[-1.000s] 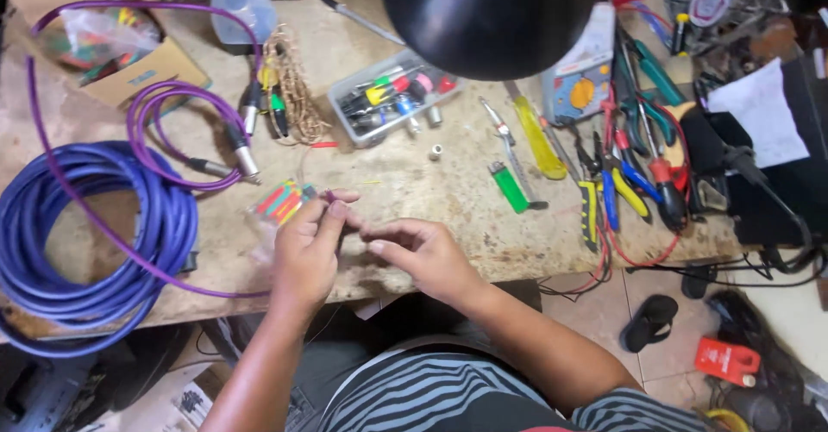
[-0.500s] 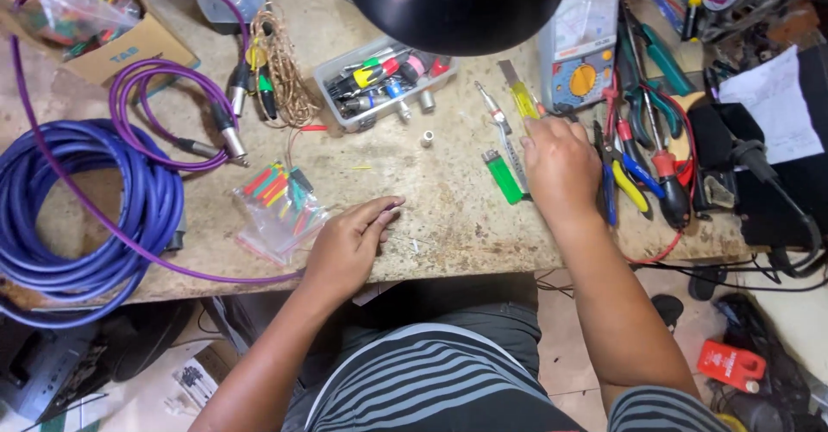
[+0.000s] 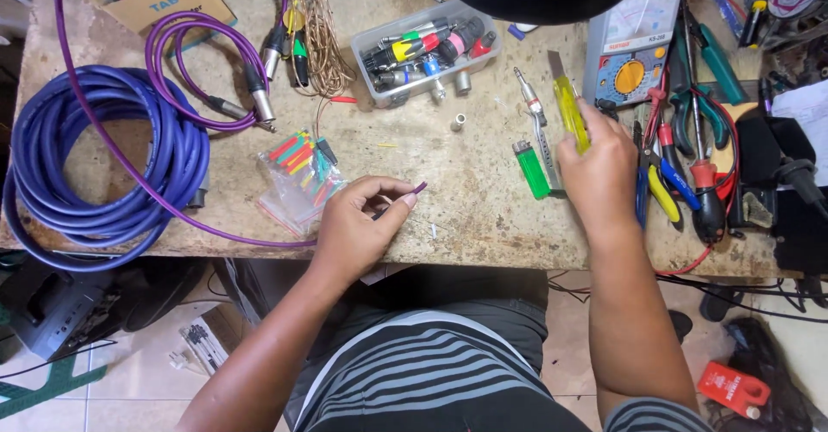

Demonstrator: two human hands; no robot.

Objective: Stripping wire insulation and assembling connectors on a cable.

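Left hand (image 3: 358, 229) pinches the purple cable (image 3: 412, 192) end while right hand (image 3: 595, 169) grips the yellow knife (image 3: 569, 113), right of the green lighter (image 3: 531, 168); stripping seems next, needing the blade brought to the cable.

bare counter (image 3: 470, 182) between the left hand (image 3: 362, 229) and right hand (image 3: 599, 173) gives room, only a green lighter (image 3: 530, 169) there. the connector tray (image 3: 423, 48) blocks behind, pliers (image 3: 668, 186) crowd the right, blue cable coil (image 3: 103, 173) fills the left.
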